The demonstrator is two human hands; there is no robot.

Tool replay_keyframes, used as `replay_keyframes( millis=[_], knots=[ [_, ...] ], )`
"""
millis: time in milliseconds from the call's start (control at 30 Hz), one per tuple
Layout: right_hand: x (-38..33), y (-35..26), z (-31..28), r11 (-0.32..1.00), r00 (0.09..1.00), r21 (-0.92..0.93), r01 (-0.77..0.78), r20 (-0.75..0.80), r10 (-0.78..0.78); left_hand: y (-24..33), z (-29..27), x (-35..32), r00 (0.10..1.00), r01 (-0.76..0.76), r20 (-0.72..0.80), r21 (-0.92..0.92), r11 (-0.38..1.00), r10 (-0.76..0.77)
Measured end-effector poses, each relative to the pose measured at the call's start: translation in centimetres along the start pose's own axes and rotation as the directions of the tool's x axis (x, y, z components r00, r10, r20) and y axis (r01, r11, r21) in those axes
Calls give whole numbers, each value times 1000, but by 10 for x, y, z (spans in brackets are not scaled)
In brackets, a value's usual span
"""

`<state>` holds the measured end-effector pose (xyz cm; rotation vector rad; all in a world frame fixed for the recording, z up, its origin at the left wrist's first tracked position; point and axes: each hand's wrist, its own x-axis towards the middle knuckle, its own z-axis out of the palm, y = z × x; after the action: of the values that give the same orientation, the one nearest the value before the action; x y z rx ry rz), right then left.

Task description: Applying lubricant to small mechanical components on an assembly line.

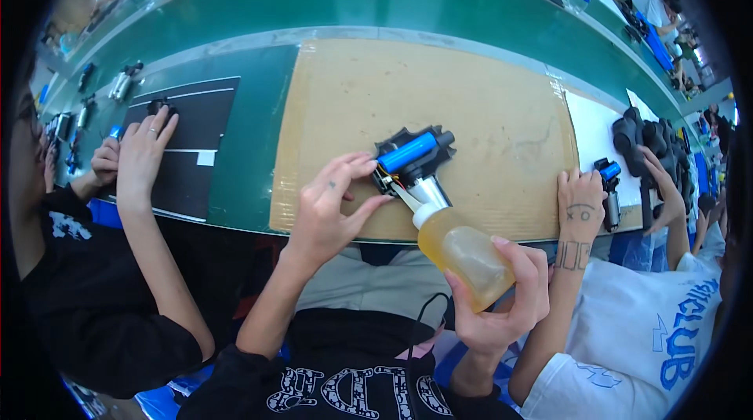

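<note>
A squeeze bottle of yellowish liquid is tilted in my right hand, fingers wrapped around its lower half. Its narrow nozzle reaches the wired end of a motor assembly on the cardboard. This assembly has a black housing, a blue cylinder along the top and a silver motor can, partly behind the bottle's white cap. Thin coloured wires show beside the nozzle tip. With thumb and fingers, my left hand pinches the assembly's left end, keeping it on the board.
Under the assembly lies a cardboard sheet on the green bench. At left, a co-worker's hands work over a black mat. To the right, another person's hand touches a similar assembly, near a pile of black housings.
</note>
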<state>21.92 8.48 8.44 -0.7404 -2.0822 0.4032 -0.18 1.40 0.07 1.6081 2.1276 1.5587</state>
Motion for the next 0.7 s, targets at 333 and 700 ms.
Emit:
replay_keyframes(
  millis=[333,700],
  knots=[
    [-11,9,4,998,998,54,-33,-51,36,1,-1,0,1000,-1,10,-7,1000,1],
    [-19,18,8,988,995,155,-19,-92,34,-1,-1,1,1000,-11,6,-4,1000,11]
  ],
)
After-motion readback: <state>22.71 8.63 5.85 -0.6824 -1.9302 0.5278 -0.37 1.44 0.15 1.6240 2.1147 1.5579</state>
